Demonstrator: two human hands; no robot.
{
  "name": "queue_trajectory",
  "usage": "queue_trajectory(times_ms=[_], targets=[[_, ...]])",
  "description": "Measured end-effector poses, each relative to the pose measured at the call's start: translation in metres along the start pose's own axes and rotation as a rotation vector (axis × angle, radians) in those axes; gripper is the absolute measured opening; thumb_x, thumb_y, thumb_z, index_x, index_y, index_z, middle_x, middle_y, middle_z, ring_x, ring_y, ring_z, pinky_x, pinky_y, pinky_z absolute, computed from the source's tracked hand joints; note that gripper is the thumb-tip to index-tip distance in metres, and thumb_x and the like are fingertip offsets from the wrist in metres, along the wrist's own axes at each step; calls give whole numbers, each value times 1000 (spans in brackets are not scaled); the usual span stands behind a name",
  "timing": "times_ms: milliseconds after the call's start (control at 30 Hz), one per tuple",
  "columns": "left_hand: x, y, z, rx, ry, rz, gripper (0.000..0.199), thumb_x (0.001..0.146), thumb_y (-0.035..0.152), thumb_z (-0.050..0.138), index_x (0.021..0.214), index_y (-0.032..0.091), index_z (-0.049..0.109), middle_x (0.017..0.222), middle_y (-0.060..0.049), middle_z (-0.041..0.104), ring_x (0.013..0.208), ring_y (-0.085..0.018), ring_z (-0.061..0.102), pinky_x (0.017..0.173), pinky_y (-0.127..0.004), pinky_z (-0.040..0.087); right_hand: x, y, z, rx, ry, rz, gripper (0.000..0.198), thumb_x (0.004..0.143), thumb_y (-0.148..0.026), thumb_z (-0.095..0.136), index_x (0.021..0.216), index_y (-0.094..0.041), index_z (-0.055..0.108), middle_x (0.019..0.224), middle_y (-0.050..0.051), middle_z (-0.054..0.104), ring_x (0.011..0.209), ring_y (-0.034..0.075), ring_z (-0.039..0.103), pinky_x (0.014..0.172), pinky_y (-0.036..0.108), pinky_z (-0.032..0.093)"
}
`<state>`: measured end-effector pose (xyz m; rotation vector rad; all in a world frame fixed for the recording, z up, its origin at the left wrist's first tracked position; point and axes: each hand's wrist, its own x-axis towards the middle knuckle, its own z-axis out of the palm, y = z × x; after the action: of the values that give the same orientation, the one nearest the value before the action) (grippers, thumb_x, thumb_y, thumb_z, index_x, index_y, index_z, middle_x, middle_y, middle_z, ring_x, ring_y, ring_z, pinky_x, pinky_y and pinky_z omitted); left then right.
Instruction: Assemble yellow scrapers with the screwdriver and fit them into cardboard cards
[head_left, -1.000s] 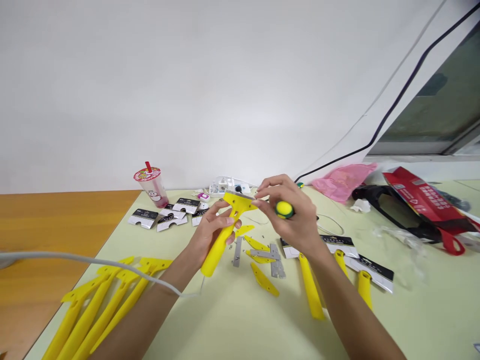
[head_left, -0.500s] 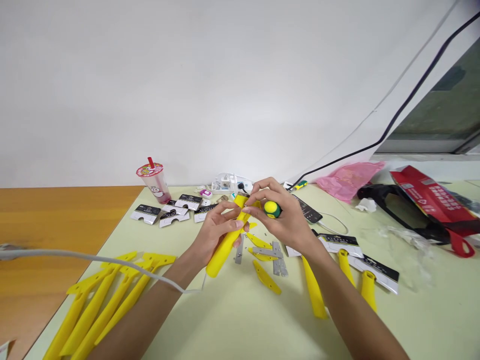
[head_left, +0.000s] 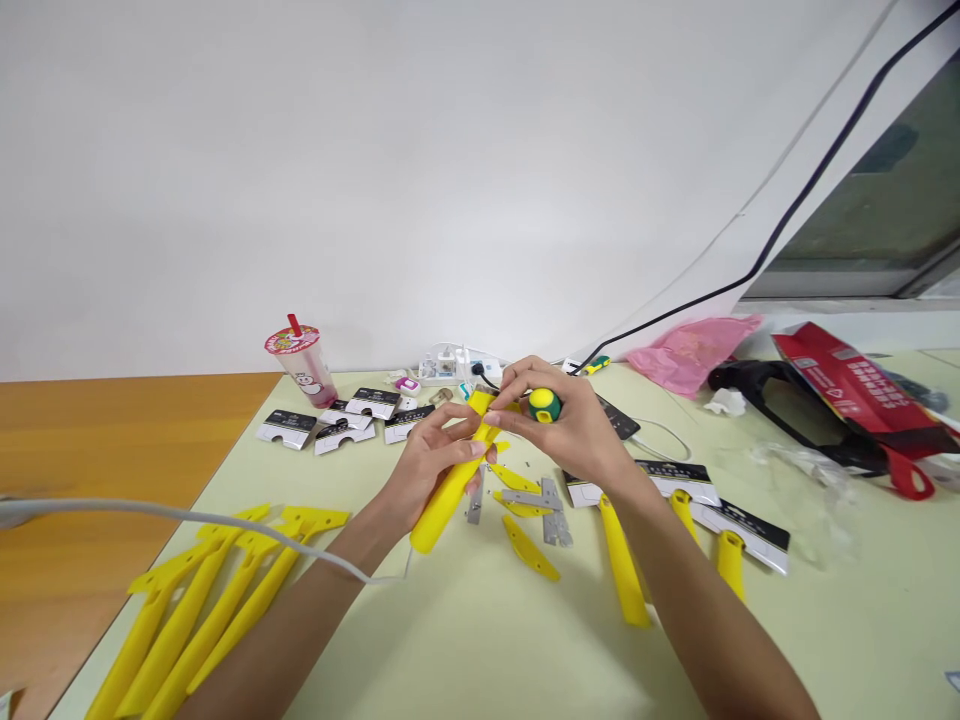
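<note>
My left hand (head_left: 427, 462) is wrapped round a yellow plastic handle (head_left: 444, 512), which slants up and away over the middle of the table. At the handle's far end, the thumb and fingertips of my right hand (head_left: 562, 415) pinch; what small piece lies between them is hidden. A screwdriver (head_left: 544, 404) with a green and yellow grip is tucked in the right hand, its shaft out of sight. Below the hands lie loose yellow blade-shaped plastic pieces (head_left: 529, 550) and grey metal plates (head_left: 555, 515), some overlapping.
Several yellow scraper-like tools (head_left: 195, 620) lie at left, under a grey cable (head_left: 225, 520). Loose yellow handles (head_left: 624, 570) and cards (head_left: 742, 530) lie at right. Further back are a drink cup (head_left: 307, 370), a power strip (head_left: 457, 366), a phone (head_left: 619, 418) and a pink bag (head_left: 694, 350).
The view has shifted slightly. Both hands keep their hold at the handle's far end, and the screwdriver's grip end has turned a little in my right hand.
</note>
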<state>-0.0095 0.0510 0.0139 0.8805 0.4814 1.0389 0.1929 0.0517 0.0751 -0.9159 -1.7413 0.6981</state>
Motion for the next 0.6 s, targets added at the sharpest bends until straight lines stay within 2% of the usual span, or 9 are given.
queue_trajectory(times_ms=[100, 267, 400, 600], targets=[[0, 1, 0, -1, 9, -8, 39, 77, 15, 94, 105, 24, 68, 105, -3, 72, 80, -18, 74, 48, -21, 53, 1, -1, 1, 27, 24, 62, 29, 82, -49, 95, 81, -25, 79, 101, 4, 71, 97, 24, 69, 93, 42, 54], [2, 1, 2, -3, 55, -39, 44, 73, 14, 94, 106, 23, 67, 104, -3, 72, 79, -18, 74, 48, -21, 52, 5, 6, 1, 70, 16, 261, 38, 75, -53, 97, 84, -23, 75, 96, 2, 74, 85, 20, 65, 80, 37, 53], [6, -4, 3, -44, 103, -109, 48, 71, 14, 93, 109, 22, 65, 105, -5, 72, 79, -17, 73, 47, -20, 52, 9, 19, -5, -39, -33, 255, 43, 75, -59, 93, 87, -23, 72, 99, 3, 75, 96, 23, 67, 86, 38, 53], [11, -17, -3, -224, 168, -263, 52, 74, 9, 87, 118, 24, 63, 98, -3, 69, 78, -14, 72, 45, -15, 48, 11, 35, -6, -237, -68, 271, 42, 80, -61, 89, 87, -24, 70, 98, 2, 75, 94, 23, 67, 86, 37, 48]])
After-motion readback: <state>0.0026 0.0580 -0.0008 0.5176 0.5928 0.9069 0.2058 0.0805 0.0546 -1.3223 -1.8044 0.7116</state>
